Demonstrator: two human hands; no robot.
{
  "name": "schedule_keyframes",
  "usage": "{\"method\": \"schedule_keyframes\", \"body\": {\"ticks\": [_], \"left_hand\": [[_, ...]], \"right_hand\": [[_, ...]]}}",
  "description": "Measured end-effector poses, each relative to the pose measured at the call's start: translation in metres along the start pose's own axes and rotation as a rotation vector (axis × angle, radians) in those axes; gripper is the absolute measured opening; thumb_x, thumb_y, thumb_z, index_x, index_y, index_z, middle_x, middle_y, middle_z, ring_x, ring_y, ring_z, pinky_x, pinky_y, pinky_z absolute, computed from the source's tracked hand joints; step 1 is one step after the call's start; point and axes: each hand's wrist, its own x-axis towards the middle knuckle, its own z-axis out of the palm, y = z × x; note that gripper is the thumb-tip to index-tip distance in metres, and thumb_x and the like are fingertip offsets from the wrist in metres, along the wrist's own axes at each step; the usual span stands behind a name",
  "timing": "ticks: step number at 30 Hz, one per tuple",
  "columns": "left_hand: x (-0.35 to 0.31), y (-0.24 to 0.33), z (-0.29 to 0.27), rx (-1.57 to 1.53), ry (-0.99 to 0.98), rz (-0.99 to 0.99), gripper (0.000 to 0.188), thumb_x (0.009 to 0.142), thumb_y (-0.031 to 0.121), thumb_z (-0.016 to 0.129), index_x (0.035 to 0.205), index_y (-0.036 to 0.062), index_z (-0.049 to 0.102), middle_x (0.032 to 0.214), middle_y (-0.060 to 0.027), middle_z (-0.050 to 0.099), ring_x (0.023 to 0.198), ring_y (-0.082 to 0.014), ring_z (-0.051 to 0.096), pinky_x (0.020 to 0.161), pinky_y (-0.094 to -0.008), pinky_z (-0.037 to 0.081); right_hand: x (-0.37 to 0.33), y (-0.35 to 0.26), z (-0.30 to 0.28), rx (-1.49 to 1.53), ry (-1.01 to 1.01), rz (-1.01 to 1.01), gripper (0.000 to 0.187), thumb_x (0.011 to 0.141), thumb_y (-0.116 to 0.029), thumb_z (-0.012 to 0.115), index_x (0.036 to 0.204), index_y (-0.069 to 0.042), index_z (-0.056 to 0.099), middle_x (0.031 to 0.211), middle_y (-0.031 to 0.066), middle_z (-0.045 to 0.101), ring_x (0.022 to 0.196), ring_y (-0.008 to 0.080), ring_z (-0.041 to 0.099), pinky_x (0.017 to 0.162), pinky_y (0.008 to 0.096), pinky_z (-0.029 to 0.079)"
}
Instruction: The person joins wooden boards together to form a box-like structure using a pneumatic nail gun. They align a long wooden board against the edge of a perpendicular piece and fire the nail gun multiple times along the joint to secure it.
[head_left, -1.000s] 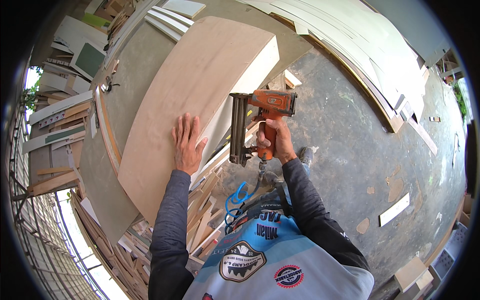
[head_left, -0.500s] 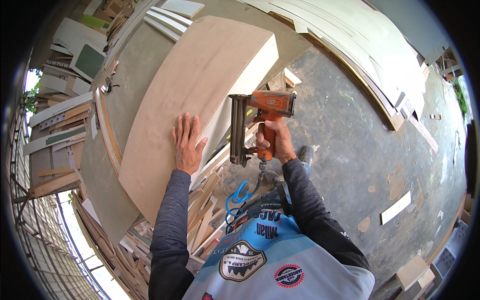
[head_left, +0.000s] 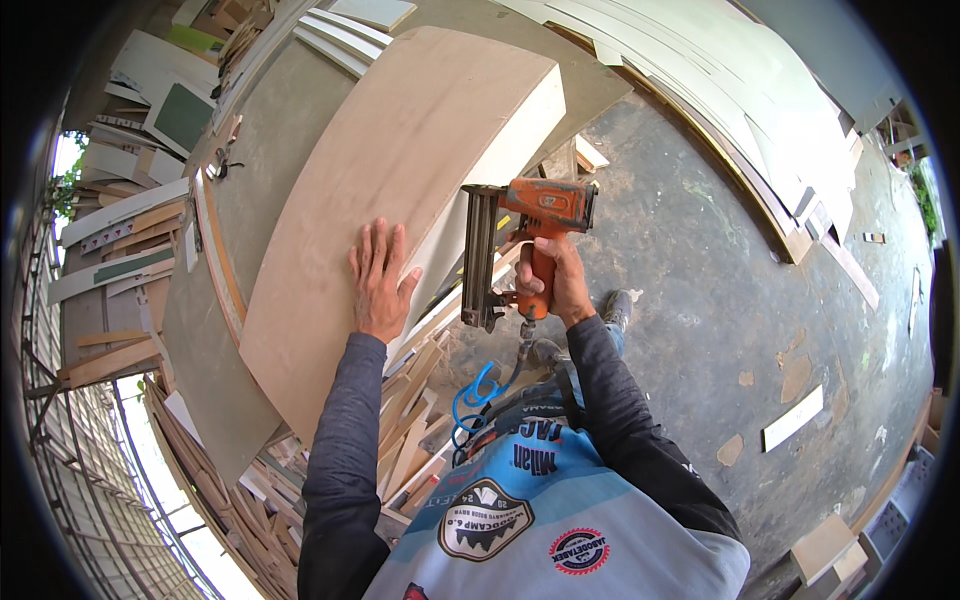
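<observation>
A long plywood box with a pale side lies across the bench in front of me. My left hand rests on its top face near the close edge, fingers stretched out, thumb towards the edge. In my right hand is an orange pneumatic nail gun, gripped by its handle. The gun's dark nose and magazine stand against the box's pale side; whether the tip touches it I cannot tell. From the bottom of the handle an air hose with blue coils hangs down.
Wood offcuts are heaped below the box's near side. White sheets are stacked at the far right. On the bench's left lie a curved strip and a small dark tool. A white strip lies on the floor.
The view has shifted slightly, so the box and bench sit a little further right. My left hand stays on the box, and the nail gun keeps its place beside the pale side.
</observation>
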Motion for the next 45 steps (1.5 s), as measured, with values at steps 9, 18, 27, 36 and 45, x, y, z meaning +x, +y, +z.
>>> {"method": "schedule_keyframes", "body": {"ticks": [9,18,27,36,45], "left_hand": [[0.001,-0.001,0.0,0.001,0.006,0.009,0.068,0.102,0.038,0.053,0.161,0.0164,0.028,0.169,-0.0143,0.019,0.154,-0.0417,0.018,0.121,-0.0626,0.014],[0.002,-0.002,0.002,-0.008,0.012,0.016,0.068,0.102,0.038,0.053,0.161,0.0164,0.028,0.168,-0.015,0.02,0.154,-0.0416,0.018,0.121,-0.0623,0.014],[0.002,-0.001,0.001,0.011,0.036,0.018,0.067,0.101,0.036,0.055,0.16,0.013,0.032,0.167,-0.0157,0.025,0.153,-0.041,0.021,0.12,-0.0593,0.017],[0.002,0.0,0.001,0.004,0.049,0.024,0.066,0.102,0.037,0.054,0.16,0.0138,0.032,0.167,-0.0152,0.025,0.153,-0.0411,0.022,0.121,-0.058,0.016],[0.002,-0.002,0.001,-0.017,0.036,0.013,0.067,0.102,0.038,0.054,0.161,0.0156,0.031,0.168,-0.0138,0.023,0.154,-0.0401,0.018,0.121,-0.0609,0.015]], "right_hand": [[0.001,0.004,-0.002,0.004,-0.006,-0.02,0.035,0.098,-0.022,0.056,0.119,0.006,0.059,0.064,0.0074,0.059,0.046,0.0106,0.044,0.045,0.0297,0.041],[-0.001,0.003,0.003,-0.007,0.01,-0.021,0.033,0.098,-0.022,0.055,0.116,0.005,0.058,0.064,0.0076,0.059,0.047,0.0107,0.044,0.045,0.0299,0.041],[-0.017,0.022,0.004,0.064,0.0,0.026,0.032,0.097,-0.019,0.054,0.116,0.006,0.058,0.065,0.0101,0.061,0.046,0.0116,0.044,0.045,0.0307,0.041],[-0.021,0.036,0.014,-0.012,-0.01,0.042,0.04,0.097,-0.024,0.055,0.121,0.008,0.058,0.064,0.0093,0.06,0.044,0.0094,0.042,0.043,0.0287,0.039],[-0.021,0.036,0.018,0.006,-0.014,0.036,0.038,0.097,-0.023,0.055,0.12,0.007,0.058,0.064,0.0089,0.061,0.044,0.0091,0.043,0.043,0.0287,0.039]]}}
